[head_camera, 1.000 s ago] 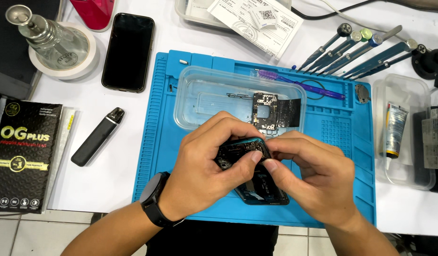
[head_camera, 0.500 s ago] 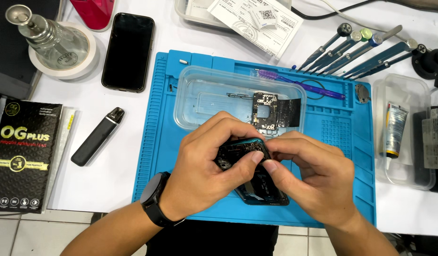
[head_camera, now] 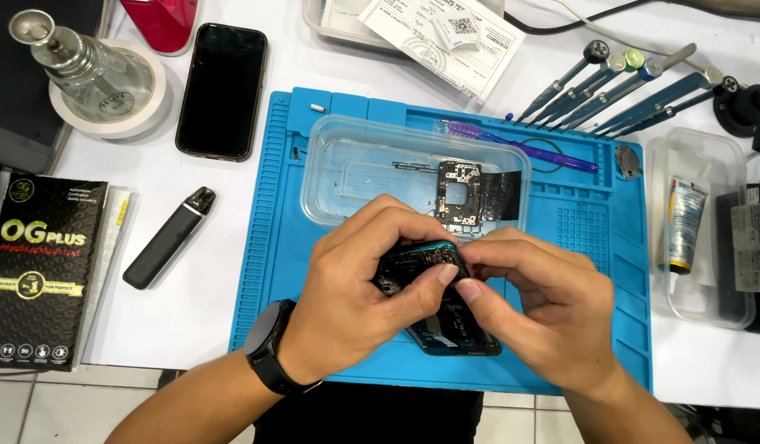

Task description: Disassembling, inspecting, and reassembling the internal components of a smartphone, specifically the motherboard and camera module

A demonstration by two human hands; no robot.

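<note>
An opened phone body (head_camera: 433, 292) with a teal rim and dark insides lies tilted over the blue work mat (head_camera: 281, 205). My left hand (head_camera: 359, 288), with a black watch on its wrist, grips the phone's upper left end. My right hand (head_camera: 536, 308) holds the right side, its fingertips pinched at the phone's top edge against my left thumb. Just behind my hands stands a clear plastic tray (head_camera: 339, 173) holding a circuit board (head_camera: 460, 187) and small dark parts.
A black phone (head_camera: 222, 90), a dark pen-shaped device (head_camera: 168, 237) and a black box (head_camera: 39, 271) lie left of the mat. A glass bottle sits on a tape roll (head_camera: 100, 82). Screwdrivers (head_camera: 618, 86), a purple brush (head_camera: 520, 144) and a tray with a tube (head_camera: 684, 226) are right.
</note>
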